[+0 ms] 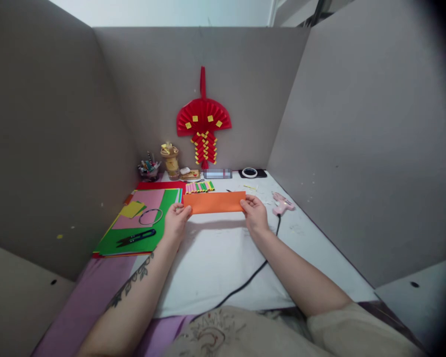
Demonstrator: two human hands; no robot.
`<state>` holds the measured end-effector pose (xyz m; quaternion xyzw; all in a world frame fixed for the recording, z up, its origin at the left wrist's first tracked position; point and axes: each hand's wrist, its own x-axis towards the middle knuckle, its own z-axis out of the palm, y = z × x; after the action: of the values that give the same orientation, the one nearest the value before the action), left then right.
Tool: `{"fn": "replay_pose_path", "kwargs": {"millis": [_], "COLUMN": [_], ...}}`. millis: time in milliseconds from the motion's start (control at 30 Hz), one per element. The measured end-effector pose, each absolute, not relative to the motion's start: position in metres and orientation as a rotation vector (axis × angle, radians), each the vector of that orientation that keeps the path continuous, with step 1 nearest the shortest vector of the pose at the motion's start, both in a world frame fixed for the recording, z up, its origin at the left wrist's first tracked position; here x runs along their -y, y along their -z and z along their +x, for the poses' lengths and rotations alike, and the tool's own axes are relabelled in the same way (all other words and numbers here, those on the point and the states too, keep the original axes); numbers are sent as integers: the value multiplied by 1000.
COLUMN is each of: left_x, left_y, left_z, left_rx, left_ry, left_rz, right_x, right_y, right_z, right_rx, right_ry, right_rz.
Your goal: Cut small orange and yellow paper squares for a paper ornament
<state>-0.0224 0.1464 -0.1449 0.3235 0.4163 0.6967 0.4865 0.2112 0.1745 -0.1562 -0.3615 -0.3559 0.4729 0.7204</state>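
Between my two hands an orange strip of paper (214, 203) is stretched level above the white table. My left hand (177, 218) pinches its left end, thumb in front. At the other end my right hand (255, 212) grips the edge between thumb and fingers. Just behind the strip lies a row of small rolled paper tubes (200, 187) in pink, green and yellow. To the left of my left hand, thread snips (137, 238) and a pale ring (150, 216) rest on stacked coloured sheets (107, 243).
A pink glue gun (282, 203) with a black cord (245, 283) lies at the right. Along the back stand a pen holder (149, 171), a drink cup (171, 163) and a black phone (260, 173). A red paper fan decoration (203, 116) hangs on the grey partition (144, 89); partitions enclose both sides.
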Motion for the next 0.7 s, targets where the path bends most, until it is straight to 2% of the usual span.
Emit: {"fn": "replay_pose_path", "kwargs": {"millis": [400, 700], "left_x": [-144, -139], "left_y": [140, 125], "left_z": [-24, -50], "left_rx": [-1131, -1418], "left_ry": [-1608, -1087], "left_rz": [886, 1239], "right_x": [-178, -188], "right_y": [154, 161], "right_z": [217, 224], "right_rx": [819, 1003], "right_ry": [-997, -1066], "right_rz": [-879, -1130]}}
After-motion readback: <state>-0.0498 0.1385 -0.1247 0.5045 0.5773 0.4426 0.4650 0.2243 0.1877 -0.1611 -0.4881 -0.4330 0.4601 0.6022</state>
